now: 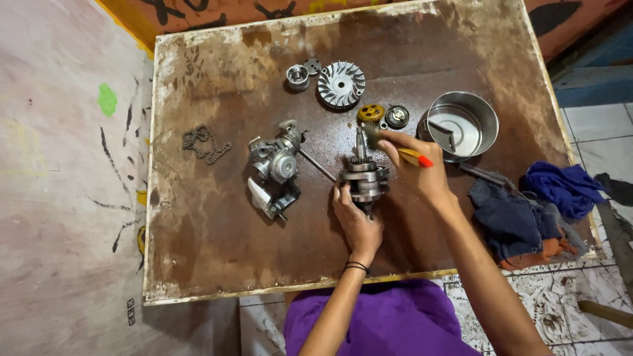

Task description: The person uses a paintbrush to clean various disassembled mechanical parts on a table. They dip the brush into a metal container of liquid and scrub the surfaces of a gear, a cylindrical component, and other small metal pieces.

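Observation:
A metal crankshaft assembly (362, 173) stands upright in the middle of the stained brown board (217, 250). My left hand (355, 221) grips its lower part from the near side. My right hand (414, 168) holds a small brush with a yellow and red handle (417, 158), its bristle end against the top shaft of the crankshaft.
A carburettor-like metal part (275, 168) lies left of the crankshaft, a chain (204, 144) further left. A finned round wheel (341, 84), a small cylinder (297, 76), a yellow gear (371, 113) and a bearing (397, 117) sit behind. A steel bowl (461, 124) and blue rags (527, 211) are at the right.

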